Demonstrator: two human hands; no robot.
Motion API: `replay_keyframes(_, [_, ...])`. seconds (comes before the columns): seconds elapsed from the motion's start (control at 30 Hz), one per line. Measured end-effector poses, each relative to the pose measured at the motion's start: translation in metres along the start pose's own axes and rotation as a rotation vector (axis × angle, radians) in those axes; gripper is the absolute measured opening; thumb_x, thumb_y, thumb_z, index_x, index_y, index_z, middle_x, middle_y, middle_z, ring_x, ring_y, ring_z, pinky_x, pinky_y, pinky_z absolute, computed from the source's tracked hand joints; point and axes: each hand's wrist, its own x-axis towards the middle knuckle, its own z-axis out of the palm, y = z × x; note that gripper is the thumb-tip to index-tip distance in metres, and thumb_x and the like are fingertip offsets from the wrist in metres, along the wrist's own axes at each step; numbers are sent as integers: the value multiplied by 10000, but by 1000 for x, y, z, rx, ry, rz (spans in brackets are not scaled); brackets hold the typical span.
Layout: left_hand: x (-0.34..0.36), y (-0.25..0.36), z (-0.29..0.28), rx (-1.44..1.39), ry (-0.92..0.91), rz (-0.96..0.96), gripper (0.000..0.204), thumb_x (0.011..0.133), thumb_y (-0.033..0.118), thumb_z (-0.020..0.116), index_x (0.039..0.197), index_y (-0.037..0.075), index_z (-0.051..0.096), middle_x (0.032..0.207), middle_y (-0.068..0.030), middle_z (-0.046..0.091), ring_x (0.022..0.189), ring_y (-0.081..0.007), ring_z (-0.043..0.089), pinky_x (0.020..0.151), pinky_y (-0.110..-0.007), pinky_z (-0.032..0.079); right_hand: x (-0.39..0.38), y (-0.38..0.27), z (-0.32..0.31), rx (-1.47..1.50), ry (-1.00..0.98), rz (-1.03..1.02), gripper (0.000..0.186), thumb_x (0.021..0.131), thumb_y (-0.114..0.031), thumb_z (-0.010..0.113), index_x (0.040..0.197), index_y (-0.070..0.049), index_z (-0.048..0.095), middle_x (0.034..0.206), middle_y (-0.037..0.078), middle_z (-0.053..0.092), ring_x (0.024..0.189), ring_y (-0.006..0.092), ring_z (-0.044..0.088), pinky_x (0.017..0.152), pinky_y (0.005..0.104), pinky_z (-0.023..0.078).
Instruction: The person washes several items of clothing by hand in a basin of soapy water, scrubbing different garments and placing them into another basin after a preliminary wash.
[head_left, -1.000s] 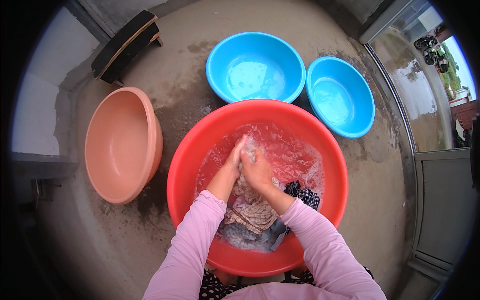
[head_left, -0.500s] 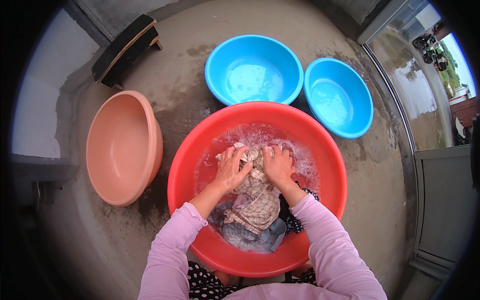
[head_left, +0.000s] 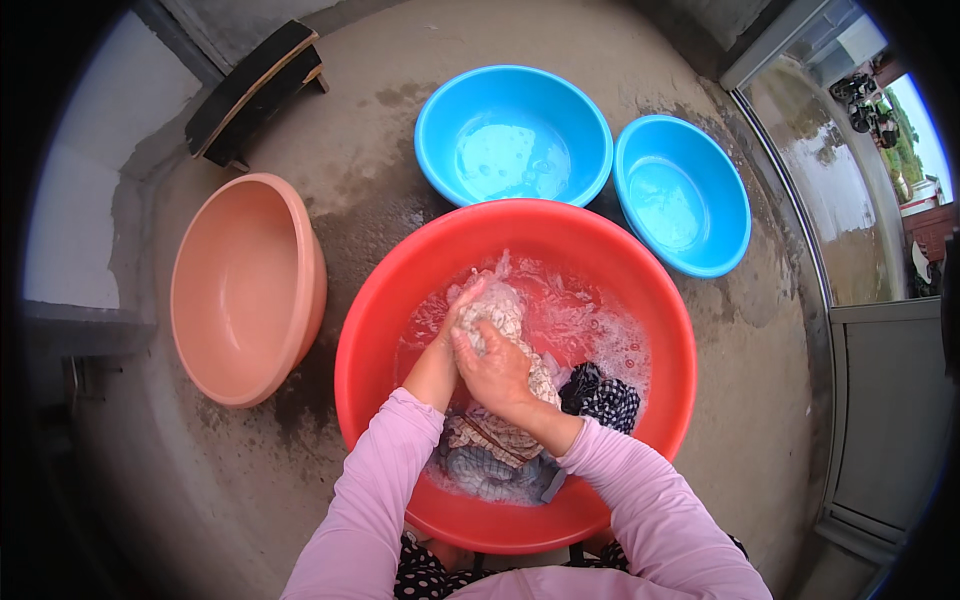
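A wet beige checked cloth (head_left: 498, 312) is bunched between my two hands above soapy water in a large red basin (head_left: 640, 300). My right hand (head_left: 495, 372) is closed round the cloth, its thumb on top. My left hand (head_left: 447, 342) grips the cloth from the left side, and its fingers are partly hidden behind the cloth and the right hand. The cloth's lower part hangs down under my right wrist. A grey-blue cloth (head_left: 485, 472) lies below it, and a black-and-white checked cloth (head_left: 608, 402) lies to the right in the water.
An orange-pink basin (head_left: 235, 290) stands on the left, tilted in view. Beyond the red basin are a larger blue basin (head_left: 510, 150) and a smaller blue basin (head_left: 672, 205). A black stool (head_left: 255, 95) stands at the far left. Along the right runs a door track (head_left: 790, 190).
Both hands have come together to the left, lifting and squeezing the beige cloth. The right hand went from fingers spread on it to closed round it. More of the black-and-white cloth shows.
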Motion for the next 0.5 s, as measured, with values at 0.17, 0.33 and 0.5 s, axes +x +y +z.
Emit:
replay_keyframes(0.17, [-23, -13, -49, -29, -129, 36, 367, 939, 367, 537, 1088, 36, 590, 1001, -94, 640, 875, -183, 616, 767, -320, 516, 18, 8, 1, -183, 39, -18, 483, 904, -533, 507, 1143, -126, 608, 862, 216, 676, 861, 414, 645, 771, 482, 490])
replay_keyframes(0.33, [-102, 30, 20, 1306, 111, 391, 218, 916, 214, 510, 1033, 47, 586, 986, -117, 619, 962, -235, 588, 850, -368, 466, 58, 51, -71, 91, 114, 220, 550, 922, -530, 455, 1318, -150, 491, 1108, 158, 644, 1058, 340, 597, 928, 463, 419])
replay_keyframes(0.5, [-170, 54, 46, 2383, 328, 629, 308, 848, 243, 621, 1095, 60, 598, 1117, -148, 595, 1063, -295, 566, 867, -452, 443, 35, 87, -66, -110, -60, 196, 644, 792, -471, 620, 1312, -107, 508, 1230, 161, 592, 1175, 322, 536, 998, 448, 375])
